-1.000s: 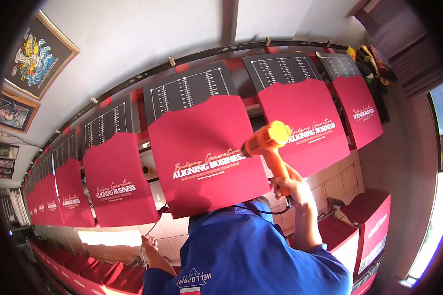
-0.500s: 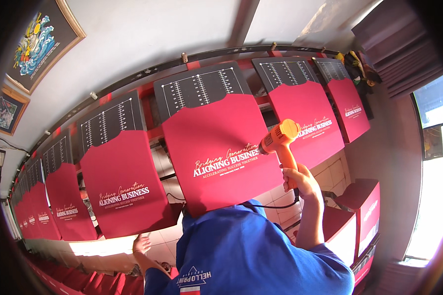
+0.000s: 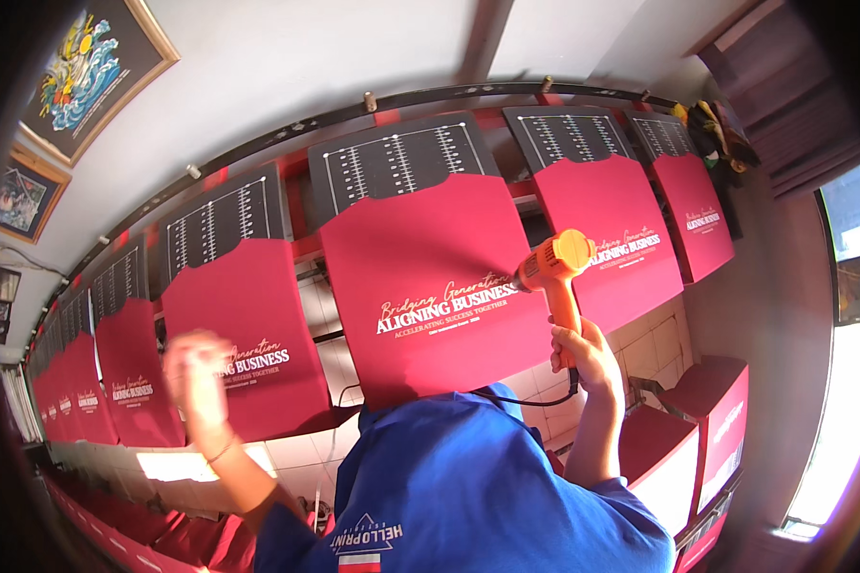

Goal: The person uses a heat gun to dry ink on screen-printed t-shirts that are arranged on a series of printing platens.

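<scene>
My right hand (image 3: 591,359) is wrapped round the handle of an orange heat gun (image 3: 566,260). Its nozzle points left, just above the white and gold print on the red shirt (image 3: 430,239) stretched over the middle board. A black cord runs from the bottom of the handle towards my body. Smeared by motion, my left hand (image 3: 197,368) is raised in front of the neighbouring red shirt (image 3: 234,286) on the left and hides part of its print. Its fingers cannot be made out, and I cannot tell whether it touches the cloth.
Black boards with white scale marks (image 3: 397,153) hold red printed shirts in a long row. A dark rail (image 3: 325,121) runs behind them. More red-covered boards (image 3: 721,401) stand lower right and along the lower left. Framed pictures (image 3: 86,86) hang at left; a bright window (image 3: 846,382) is at right.
My left hand has risen from below the left shirt's lower edge to in front of its print. The heat gun stays in my right hand, near the same print; the whole view has shifted slightly.
</scene>
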The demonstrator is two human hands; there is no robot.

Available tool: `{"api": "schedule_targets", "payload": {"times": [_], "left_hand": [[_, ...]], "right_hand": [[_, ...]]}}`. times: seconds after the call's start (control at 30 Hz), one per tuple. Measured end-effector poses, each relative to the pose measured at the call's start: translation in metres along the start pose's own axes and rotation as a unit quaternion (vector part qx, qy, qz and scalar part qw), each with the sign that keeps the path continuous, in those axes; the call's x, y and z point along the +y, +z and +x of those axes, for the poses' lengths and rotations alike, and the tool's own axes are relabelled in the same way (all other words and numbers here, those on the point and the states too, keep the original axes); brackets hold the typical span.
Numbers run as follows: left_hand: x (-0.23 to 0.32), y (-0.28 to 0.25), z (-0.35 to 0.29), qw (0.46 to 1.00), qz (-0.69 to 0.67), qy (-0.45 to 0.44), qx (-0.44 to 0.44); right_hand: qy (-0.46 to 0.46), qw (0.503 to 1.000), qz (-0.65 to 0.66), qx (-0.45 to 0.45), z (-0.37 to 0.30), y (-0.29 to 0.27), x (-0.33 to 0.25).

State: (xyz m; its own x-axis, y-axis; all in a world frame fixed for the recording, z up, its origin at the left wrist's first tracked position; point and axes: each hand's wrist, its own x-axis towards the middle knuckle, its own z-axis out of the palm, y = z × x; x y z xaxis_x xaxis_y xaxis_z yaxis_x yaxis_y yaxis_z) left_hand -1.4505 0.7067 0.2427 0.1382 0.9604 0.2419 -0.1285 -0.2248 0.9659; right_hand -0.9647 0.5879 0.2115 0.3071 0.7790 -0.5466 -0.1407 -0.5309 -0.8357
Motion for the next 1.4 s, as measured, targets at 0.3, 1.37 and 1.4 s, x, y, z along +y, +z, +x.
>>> {"api": "schedule_targets", "payload": {"times": [0.3,1.37,1.4], "left_hand": [[0.058,0.244,0.066,0.881,-0.137,0.313,-0.327],[0.103,0.285,0.06,0.876,-0.157,0.446,-0.092],[0.101,0.284,0.061,0.877,-0.157,0.446,-0.089]], "right_hand": [[-0.02,0.999,0.011,0.035,-0.004,0.008,0.009],[-0.008,1.0,0.001,-0.026,-0.019,0.012,0.017],[-0.002,1.0,0.001,-0.031,-0.018,0.012,0.017]]}}
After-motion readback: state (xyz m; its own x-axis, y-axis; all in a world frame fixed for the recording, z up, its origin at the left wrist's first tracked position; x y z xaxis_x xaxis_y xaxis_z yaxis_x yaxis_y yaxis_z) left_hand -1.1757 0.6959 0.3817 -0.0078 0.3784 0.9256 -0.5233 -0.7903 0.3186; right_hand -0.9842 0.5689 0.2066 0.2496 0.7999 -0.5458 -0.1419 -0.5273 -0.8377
